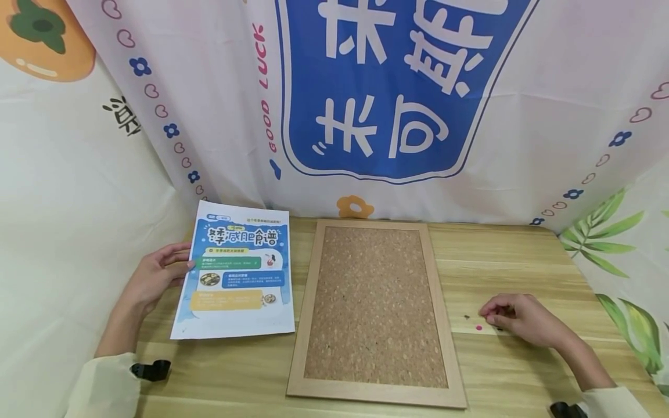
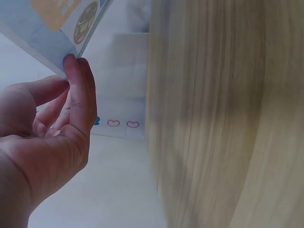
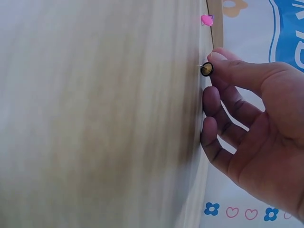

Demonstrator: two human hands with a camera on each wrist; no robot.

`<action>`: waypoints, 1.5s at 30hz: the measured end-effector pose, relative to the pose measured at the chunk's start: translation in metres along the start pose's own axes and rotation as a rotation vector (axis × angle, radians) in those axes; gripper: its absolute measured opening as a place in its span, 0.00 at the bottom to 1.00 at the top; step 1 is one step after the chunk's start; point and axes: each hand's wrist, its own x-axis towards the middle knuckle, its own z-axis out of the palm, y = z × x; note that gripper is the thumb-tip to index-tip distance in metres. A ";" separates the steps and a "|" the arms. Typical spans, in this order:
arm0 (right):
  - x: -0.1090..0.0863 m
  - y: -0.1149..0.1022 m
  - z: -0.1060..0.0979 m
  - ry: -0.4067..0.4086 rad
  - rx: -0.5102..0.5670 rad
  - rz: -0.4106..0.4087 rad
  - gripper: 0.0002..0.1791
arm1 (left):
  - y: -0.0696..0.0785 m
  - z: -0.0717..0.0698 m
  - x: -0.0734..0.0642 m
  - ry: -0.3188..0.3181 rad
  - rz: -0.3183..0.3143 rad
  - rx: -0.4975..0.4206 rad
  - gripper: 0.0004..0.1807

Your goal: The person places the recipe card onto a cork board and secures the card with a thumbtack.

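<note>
A printed sheet of paper (image 1: 237, 325) with blue, green and orange blocks tilts up off the table at the left. My left hand (image 1: 159, 276) pinches its left edge between thumb and fingertips; the left wrist view shows this grip on the sheet (image 2: 28, 38) too. At the right, my right hand (image 1: 528, 319) is low over the tabletop, thumb and index tips together. Whether they pinch anything is hidden. Beside the thumb is a black-rimmed thumbtack (image 3: 206, 69). Farther off lies a pink thumbtack (image 3: 206, 20), and a small dark piece (image 1: 467, 317) lies left of the fingertips.
Between the hands lies a wood-framed cork board (image 1: 376, 307), flat on the wooden table (image 1: 502, 389). A printed cloth (image 1: 225, 104) hangs behind the table's far edge. Pale cloth (image 1: 63, 232) also hangs along the left side.
</note>
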 end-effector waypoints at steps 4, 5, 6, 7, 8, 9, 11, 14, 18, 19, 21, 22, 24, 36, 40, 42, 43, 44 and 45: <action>0.000 -0.001 0.000 0.005 0.019 0.022 0.05 | 0.001 0.004 -0.001 0.007 0.009 -0.029 0.35; -0.001 -0.001 0.000 0.009 0.022 0.026 0.05 | 0.002 0.004 -0.001 0.009 0.010 -0.036 0.35; -0.001 -0.001 0.000 0.013 0.025 0.025 0.05 | 0.002 0.005 -0.002 0.011 0.010 -0.043 0.35; -0.001 -0.002 0.000 0.017 0.025 0.023 0.05 | 0.002 0.006 -0.002 0.012 0.010 -0.045 0.35; -0.001 -0.002 0.000 0.022 0.025 0.020 0.05 | 0.003 0.007 -0.002 0.014 0.010 -0.047 0.34; -0.001 -0.003 0.000 0.026 0.027 0.018 0.05 | 0.003 0.008 -0.003 0.016 0.011 -0.047 0.34; -0.002 -0.004 -0.001 0.035 0.027 0.015 0.06 | 0.003 0.010 -0.003 0.014 0.011 -0.056 0.34; -0.001 -0.005 0.000 0.059 0.034 0.016 0.06 | 0.004 0.015 -0.003 0.007 0.011 -0.084 0.33; -0.001 -0.004 0.003 0.110 0.052 -0.007 0.08 | 0.005 0.021 -0.003 -0.003 0.011 -0.127 0.33; -0.001 -0.004 0.003 0.122 0.057 -0.018 0.10 | 0.006 0.022 -0.003 -0.006 0.011 -0.130 0.34; -0.001 -0.004 0.004 0.137 0.069 -0.027 0.11 | 0.008 0.025 -0.002 -0.011 0.006 -0.130 0.34; 0.000 -0.005 0.004 0.144 0.077 -0.027 0.11 | 0.009 0.026 -0.002 -0.014 0.003 -0.129 0.35; 0.001 -0.007 0.004 0.157 0.076 -0.031 0.11 | 0.012 0.030 0.000 -0.019 -0.001 -0.118 0.35; 0.010 -0.022 -0.002 0.177 0.107 -0.028 0.09 | 0.024 0.055 0.005 -0.054 -0.010 -0.166 0.35; 0.012 -0.024 -0.004 0.175 0.112 -0.023 0.09 | 0.024 0.060 0.005 -0.061 -0.023 -0.162 0.34; 0.013 -0.024 -0.005 0.175 0.115 -0.027 0.09 | 0.024 0.063 0.006 -0.066 -0.029 -0.160 0.34; 0.014 -0.025 -0.005 0.179 0.115 -0.029 0.09 | 0.024 0.065 0.007 -0.069 -0.031 -0.162 0.34; 0.015 -0.025 -0.005 0.183 0.112 -0.032 0.08 | 0.025 0.067 0.007 -0.071 -0.031 -0.165 0.34; 0.015 -0.025 -0.005 0.186 0.112 -0.033 0.08 | 0.026 0.069 0.007 -0.075 -0.030 -0.170 0.35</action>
